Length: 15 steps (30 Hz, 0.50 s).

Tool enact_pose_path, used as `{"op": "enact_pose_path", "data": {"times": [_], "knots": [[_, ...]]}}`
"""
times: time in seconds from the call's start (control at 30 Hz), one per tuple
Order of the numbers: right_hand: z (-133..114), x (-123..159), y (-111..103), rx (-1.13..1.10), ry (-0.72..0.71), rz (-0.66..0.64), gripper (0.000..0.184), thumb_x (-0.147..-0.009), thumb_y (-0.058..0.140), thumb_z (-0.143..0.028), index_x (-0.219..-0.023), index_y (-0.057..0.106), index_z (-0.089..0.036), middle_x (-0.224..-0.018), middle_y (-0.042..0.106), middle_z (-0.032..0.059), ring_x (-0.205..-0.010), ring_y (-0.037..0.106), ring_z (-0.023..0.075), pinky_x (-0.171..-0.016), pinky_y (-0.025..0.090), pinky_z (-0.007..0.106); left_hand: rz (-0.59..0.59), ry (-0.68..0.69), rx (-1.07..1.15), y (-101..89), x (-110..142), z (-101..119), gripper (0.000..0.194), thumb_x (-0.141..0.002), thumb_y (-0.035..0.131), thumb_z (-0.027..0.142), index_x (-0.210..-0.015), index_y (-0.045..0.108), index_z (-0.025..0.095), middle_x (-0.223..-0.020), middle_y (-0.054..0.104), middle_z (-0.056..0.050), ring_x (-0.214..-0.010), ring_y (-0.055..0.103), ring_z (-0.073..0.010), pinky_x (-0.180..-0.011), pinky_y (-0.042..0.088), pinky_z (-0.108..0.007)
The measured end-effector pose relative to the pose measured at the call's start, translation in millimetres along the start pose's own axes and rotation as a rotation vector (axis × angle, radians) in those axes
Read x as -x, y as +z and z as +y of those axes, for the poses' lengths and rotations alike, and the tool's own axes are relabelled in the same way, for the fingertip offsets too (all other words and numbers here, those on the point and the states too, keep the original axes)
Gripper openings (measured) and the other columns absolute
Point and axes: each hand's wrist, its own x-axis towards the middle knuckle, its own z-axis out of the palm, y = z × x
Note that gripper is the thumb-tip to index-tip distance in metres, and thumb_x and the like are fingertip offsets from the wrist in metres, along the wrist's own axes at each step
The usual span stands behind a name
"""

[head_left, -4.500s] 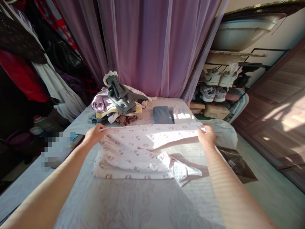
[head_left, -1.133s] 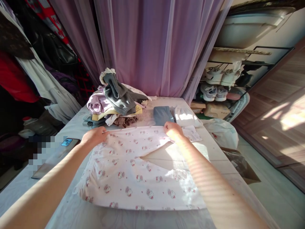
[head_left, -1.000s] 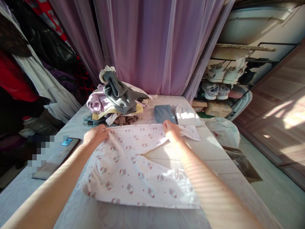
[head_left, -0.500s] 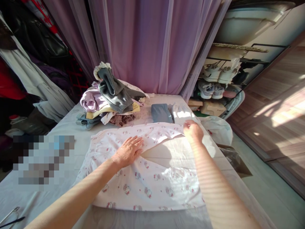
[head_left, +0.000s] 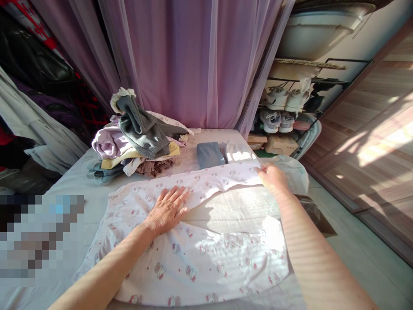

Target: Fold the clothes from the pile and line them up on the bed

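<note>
A pair of white pants printed with small cartoon figures lies spread out on the pale bed cover, its waist to the left and its legs to the right. My left hand rests flat on the upper part near the crotch, fingers stretched out. At the far leg's end, my right hand pinches the hem and holds that leg straight. The nearer leg lies loose, its end in bright sunlight.
Behind the pants sit a heap of crumpled clothes, a folded blue-grey garment and a folded white one. A purple curtain hangs at the back. On the right stands a rack with shoes beside a plastic bag.
My right hand has shifted slightly right with the hem, drawing the far leg straighter. My left hand stays flat on the fabric. The view has also shifted a little.
</note>
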Motion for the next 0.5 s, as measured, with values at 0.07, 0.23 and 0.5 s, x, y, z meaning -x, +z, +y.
{"op": "enact_pose_path", "data": {"times": [0.07,0.23,0.5], "knots": [[1.5,-11.5,-7.4,-0.044,-0.044,0.177,0.028,-0.091,0.051,-0.044,-0.103,0.065,-0.023,-0.094,0.072,0.0074,-0.088,0.065,0.0232,-0.072,0.044,0.030,-0.001,-0.001,0.009,-0.5,0.4,-0.4,0.061,-0.100,0.029,0.053,-0.156,0.030,0.027,-0.158,0.039,-0.006,-0.148,0.028,-0.0288,-0.121,0.018,-0.055],[-18.2,-45.6,-2.8,-0.052,-0.078,0.251,0.026,-0.090,0.052,-0.042,-0.102,0.063,-0.022,-0.092,0.071,0.0086,-0.088,0.064,0.0254,-0.074,0.044,0.032,-0.041,-0.032,0.018,-3.1,-1.3,0.5,0.058,-0.102,0.024,0.052,-0.154,0.034,0.030,-0.159,0.038,-0.005,-0.149,0.026,-0.0284,-0.122,0.015,-0.054],[-49.7,-40.6,21.0,-0.029,-0.108,0.126,0.041,-0.093,0.045,-0.026,-0.132,0.056,-0.016,-0.127,0.063,0.0160,-0.113,0.060,0.0292,-0.093,0.045,0.041,-0.078,-0.074,-0.055,-7.3,-3.8,8.8,0.058,-0.097,0.036,0.054,-0.151,0.039,0.033,-0.160,0.035,-0.005,-0.148,0.027,-0.0325,-0.119,0.017,-0.059]]}}
